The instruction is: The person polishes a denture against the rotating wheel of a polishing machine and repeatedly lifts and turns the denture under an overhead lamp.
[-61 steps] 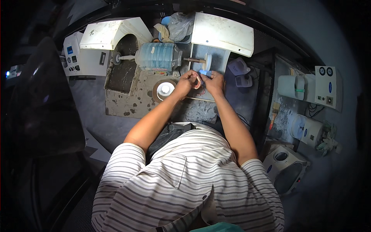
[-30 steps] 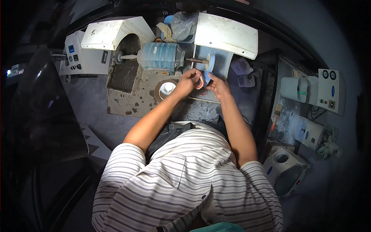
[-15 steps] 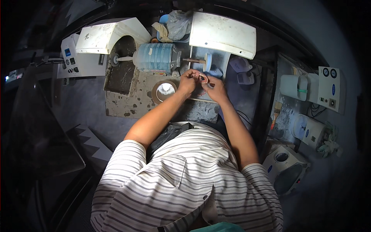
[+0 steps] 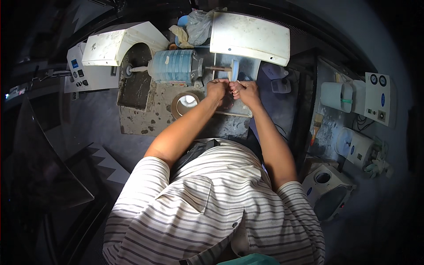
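In the head view, both my hands are closed round a small pink and white denture point(image 4: 236, 93), mostly hidden by the fingers. My left hand point(image 4: 217, 90) grips it from the left and my right hand point(image 4: 248, 92) from the right. The fingertips are just below a pale blue polishing wheel point(image 4: 235, 70) on the shaft point(image 4: 218, 68) of a blue-wrapped bench motor point(image 4: 173, 66). Whether the denture touches the wheel I cannot tell. Under the hands lies a metal tray point(image 4: 243, 109), with a white hood point(image 4: 250, 37) above and behind the wheel.
A brown ring-shaped bowl point(image 4: 175, 106) stands left of my forearm. At the left, a second white hood point(image 4: 104, 47) covers a dirty trough point(image 4: 132, 95). A plastic bag point(image 4: 199, 27) lies behind the motor. On the right bench are a brush point(image 4: 316, 126) and several white machines.
Both hands have moved the denture in under the wheel and closed tighter around it, so less of it shows. The view has shifted slightly.
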A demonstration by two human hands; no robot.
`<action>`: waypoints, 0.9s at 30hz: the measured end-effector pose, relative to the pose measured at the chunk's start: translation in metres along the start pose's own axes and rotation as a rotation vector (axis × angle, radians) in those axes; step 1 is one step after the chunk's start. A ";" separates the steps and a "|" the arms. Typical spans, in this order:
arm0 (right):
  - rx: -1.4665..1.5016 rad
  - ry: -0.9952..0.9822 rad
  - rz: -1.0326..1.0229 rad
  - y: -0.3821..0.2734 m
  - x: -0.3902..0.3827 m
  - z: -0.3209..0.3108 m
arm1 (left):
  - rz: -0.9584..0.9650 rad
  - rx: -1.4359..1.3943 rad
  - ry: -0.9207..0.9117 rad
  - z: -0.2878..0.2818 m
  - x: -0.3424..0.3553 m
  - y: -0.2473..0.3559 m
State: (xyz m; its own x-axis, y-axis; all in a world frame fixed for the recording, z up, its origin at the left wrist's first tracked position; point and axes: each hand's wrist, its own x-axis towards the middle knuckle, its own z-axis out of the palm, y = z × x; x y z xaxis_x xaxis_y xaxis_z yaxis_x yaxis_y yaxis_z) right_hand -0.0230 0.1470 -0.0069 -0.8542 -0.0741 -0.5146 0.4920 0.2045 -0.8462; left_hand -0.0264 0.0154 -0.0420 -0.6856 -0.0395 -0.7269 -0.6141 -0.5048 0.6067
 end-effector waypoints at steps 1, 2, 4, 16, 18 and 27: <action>0.108 -0.024 0.018 0.001 0.000 0.000 | 0.000 0.000 0.001 0.000 0.000 -0.001; 0.110 -0.022 0.022 0.003 -0.001 -0.002 | 0.003 0.016 -0.017 0.004 -0.008 0.005; 0.332 -0.043 0.129 0.004 -0.004 -0.007 | 0.010 0.026 -0.026 0.006 -0.016 0.013; 0.480 -0.143 0.234 0.003 0.004 0.003 | 0.045 0.128 -0.091 -0.013 -0.005 0.020; 0.489 -0.138 0.249 0.002 0.001 0.000 | 0.040 0.119 -0.090 -0.007 -0.011 0.022; 0.502 -0.146 0.280 0.007 0.005 -0.003 | 0.031 0.082 -0.070 -0.002 -0.007 0.020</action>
State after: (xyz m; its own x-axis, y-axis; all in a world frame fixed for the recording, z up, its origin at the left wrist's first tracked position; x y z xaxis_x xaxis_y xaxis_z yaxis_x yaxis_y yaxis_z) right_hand -0.0248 0.1510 -0.0148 -0.6656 -0.2250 -0.7116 0.7454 -0.2484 -0.6187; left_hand -0.0333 0.0042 -0.0259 -0.7287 0.0072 -0.6848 -0.6200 -0.4316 0.6553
